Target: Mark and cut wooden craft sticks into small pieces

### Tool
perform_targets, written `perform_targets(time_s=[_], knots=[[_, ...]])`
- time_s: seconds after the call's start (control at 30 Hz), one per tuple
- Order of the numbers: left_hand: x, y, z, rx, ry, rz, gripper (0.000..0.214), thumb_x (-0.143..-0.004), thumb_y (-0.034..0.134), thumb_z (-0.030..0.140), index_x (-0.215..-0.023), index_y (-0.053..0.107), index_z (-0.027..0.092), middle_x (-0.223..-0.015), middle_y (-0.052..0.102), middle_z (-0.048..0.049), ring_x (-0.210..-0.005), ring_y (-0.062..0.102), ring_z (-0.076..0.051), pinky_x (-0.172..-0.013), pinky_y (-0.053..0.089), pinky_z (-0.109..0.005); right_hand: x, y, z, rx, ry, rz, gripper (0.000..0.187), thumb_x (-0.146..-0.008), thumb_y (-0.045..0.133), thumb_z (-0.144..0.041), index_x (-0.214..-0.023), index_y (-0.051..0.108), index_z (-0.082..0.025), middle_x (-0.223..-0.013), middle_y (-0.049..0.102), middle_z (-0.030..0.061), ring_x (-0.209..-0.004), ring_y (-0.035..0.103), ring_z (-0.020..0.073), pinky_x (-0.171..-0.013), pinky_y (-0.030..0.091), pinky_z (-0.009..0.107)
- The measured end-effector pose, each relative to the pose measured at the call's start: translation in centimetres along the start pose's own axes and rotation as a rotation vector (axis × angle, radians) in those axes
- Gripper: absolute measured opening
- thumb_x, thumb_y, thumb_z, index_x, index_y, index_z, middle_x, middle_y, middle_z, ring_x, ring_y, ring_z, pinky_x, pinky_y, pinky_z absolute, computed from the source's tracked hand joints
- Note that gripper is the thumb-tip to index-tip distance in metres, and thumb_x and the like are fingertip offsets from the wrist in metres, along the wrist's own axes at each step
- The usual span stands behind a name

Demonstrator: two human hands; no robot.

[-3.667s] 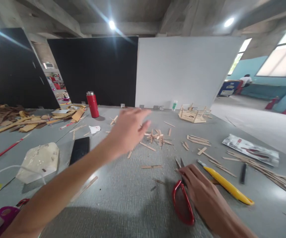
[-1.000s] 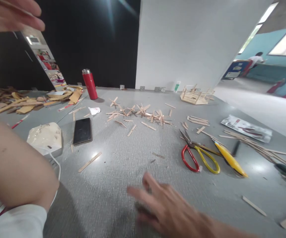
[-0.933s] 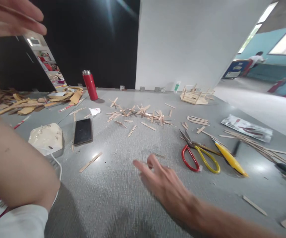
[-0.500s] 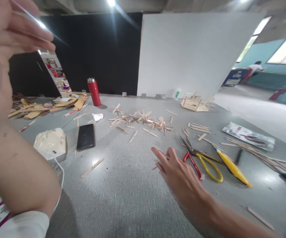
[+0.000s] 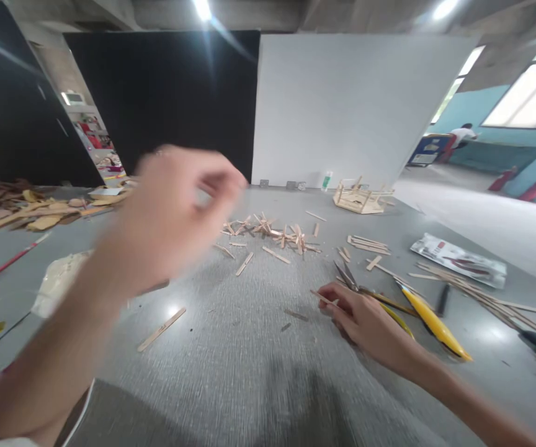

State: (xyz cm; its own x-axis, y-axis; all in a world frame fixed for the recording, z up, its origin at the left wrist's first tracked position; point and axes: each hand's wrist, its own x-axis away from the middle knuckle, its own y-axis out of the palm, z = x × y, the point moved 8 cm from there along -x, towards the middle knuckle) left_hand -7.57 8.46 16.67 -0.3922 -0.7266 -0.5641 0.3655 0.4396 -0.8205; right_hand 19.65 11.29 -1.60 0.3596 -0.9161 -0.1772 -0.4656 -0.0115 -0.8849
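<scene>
Catches the left hand (image 5: 170,214) lifted clear of the bench (image 5: 249,379), forearm rising from the lower left corner, wrist bent, fingers curled in toward the thumb. Leaves it too blurred to tell whether those fingers meet or grip anything. Finds the right hand (image 5: 365,318) low on the bench at centre right, forearm running in from the lower right corner, palm down, knuckles up, fingers drawn together and pinched on the near end of a thin stick (image 5: 322,298). Shows that stick slanting away to the left from the fingertips, close over the grey surface (touching it or not cannot be told). Places the hand over a pair of scissors (image 5: 345,277), blades poking out beyond the fingers toward the back, a sliver of yellow handle showing beside the wrist. Sets a yellow knife (image 5: 435,324) just beside the hand on its right, a black pen (image 5: 443,299) near that. Takes in, farther back, a heap of short sticks (image 5: 275,233), a stick frame (image 5: 360,199) near the white wall, a printed packet (image 5: 458,261) well off to the right. Includes a flat stick (image 5: 160,329) lying alone below the raised forearm and cardboard scraps (image 5: 30,208) at far left.
</scene>
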Motion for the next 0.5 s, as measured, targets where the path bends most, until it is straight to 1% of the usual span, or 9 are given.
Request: perform_targets(time_s=[0.03,0.07,0.1,0.17,0.23,0.27,0.3,0.37,0.5], knots=[[0.1,1.6,1.2,0.103,-0.012,0.078,0.055,-0.098,0.019,0.030,-0.110,0.068,0.007,-0.091,0.074,0.0001,-0.096,0.073,-0.020,-0.086,0.048,-0.041,0.0,-0.1,0.0,-0.016,0.011,-0.004,0.019,-0.101,0.049,-0.028,-0.108,0.066,-0.022,-0.072,0.076,0.0011,-0.059,0.070,0.0191,-0.060,0.053,0.030],[0.4,4.6,2.9,0.191,0.036,0.029,0.038,-0.102,0.035,0.028,-0.109,0.069,0.013,-0.091,0.075,0.0008,-0.089,0.073,-0.017,-0.085,0.051,-0.037,0.1,-0.1,-0.1,-0.030,0.022,-0.005,0.020,-0.101,0.050,-0.029,-0.109,0.067,-0.023,-0.064,0.072,-0.0016,-0.053,0.066,0.0179,-0.056,0.050,0.028],[0.9,7.6,4.7,0.232,0.105,-0.018,0.029,-0.103,0.041,0.023,-0.108,0.069,0.017,-0.092,0.075,0.0000,-0.085,0.072,-0.017,-0.085,0.052,-0.036,0.1,0.0,-0.1,-0.043,0.029,-0.003,0.020,-0.102,0.050,-0.031,-0.109,0.068,-0.023,-0.059,0.068,-0.0036,-0.049,0.063,0.0173,-0.052,0.048,0.027],[2.5,13.3,7.2,0.235,0.148,-0.062,0.020,-0.102,0.048,0.017,-0.108,0.068,0.018,-0.090,0.074,-0.0009,-0.083,0.071,-0.018,-0.086,0.053,-0.037,0.3,0.4,-0.1,-0.063,0.029,-0.001,0.018,-0.103,0.053,-0.033,-0.107,0.068,-0.023,-0.058,0.067,-0.0045,-0.051,0.063,0.0171,-0.050,0.046,0.026],[4.5,17.7,8.9,0.213,0.182,-0.076,0.016,-0.097,0.052,0.012,-0.101,0.067,0.018,-0.087,0.073,-0.0019,-0.080,0.069,-0.020,-0.083,0.053,-0.039,0.5,1.1,-0.1,-0.078,0.005,-0.007,0.014,-0.102,0.057,-0.032,-0.104,0.068,-0.023,-0.070,0.074,-0.0016,-0.063,0.070,0.0175,-0.057,0.050,0.025],[5.5,19.2,9.5,0.196,0.206,-0.071,0.014,-0.094,0.055,0.010,-0.097,0.066,0.018,-0.086,0.072,-0.0025,-0.080,0.069,-0.021,-0.083,0.053,-0.040,0.7,1.4,-0.2,-0.083,-0.014,-0.012,0.013,-0.102,0.058,-0.031,-0.104,0.068,-0.023,-0.079,0.077,0.0003,-0.069,0.073,0.0176,-0.062,0.053,0.026],[6.4,20.3,10.0,0.180,0.222,-0.063,0.012,-0.091,0.058,0.010,-0.096,0.066,0.018,-0.087,0.072,-0.0032,-0.081,0.068,-0.022,-0.084,0.053,-0.041,0.9,1.6,-0.4,-0.084,-0.035,-0.016,0.012,-0.102,0.058,-0.030,-0.104,0.068,-0.023,-0.086,0.079,0.0021,-0.074,0.074,0.0180,-0.066,0.055,0.027],[7.8,21.4,10.5,0.140,0.250,-0.028,0.013,-0.087,0.060,0.009,-0.096,0.066,0.016,-0.092,0.072,-0.0058,-0.085,0.068,-0.024,-0.088,0.052,-0.044,1.3,2.1,-0.9,-0.075,-0.079,-0.022,0.014,-0.104,0.055,-0.028,-0.106,0.068,-0.022,-0.093,0.080,0.0040,-0.079,0.075,0.0189,-0.072,0.056,0.029],[9.1,21.8,11.0,0.086,0.301,0.078,0.018,-0.087,0.061,0.017,-0.103,0.069,0.013,-0.094,0.071,-0.0091,-0.086,0.066,-0.028,-0.086,0.051,-0.046,2.2,2.6,-2.3,-0.054,-0.164,-0.040,0.020,-0.107,0.049,-0.025,-0.106,0.069,-0.024,-0.093,0.078,0.0023,-0.082,0.074,0.0186,-0.075,0.057,0.030]])
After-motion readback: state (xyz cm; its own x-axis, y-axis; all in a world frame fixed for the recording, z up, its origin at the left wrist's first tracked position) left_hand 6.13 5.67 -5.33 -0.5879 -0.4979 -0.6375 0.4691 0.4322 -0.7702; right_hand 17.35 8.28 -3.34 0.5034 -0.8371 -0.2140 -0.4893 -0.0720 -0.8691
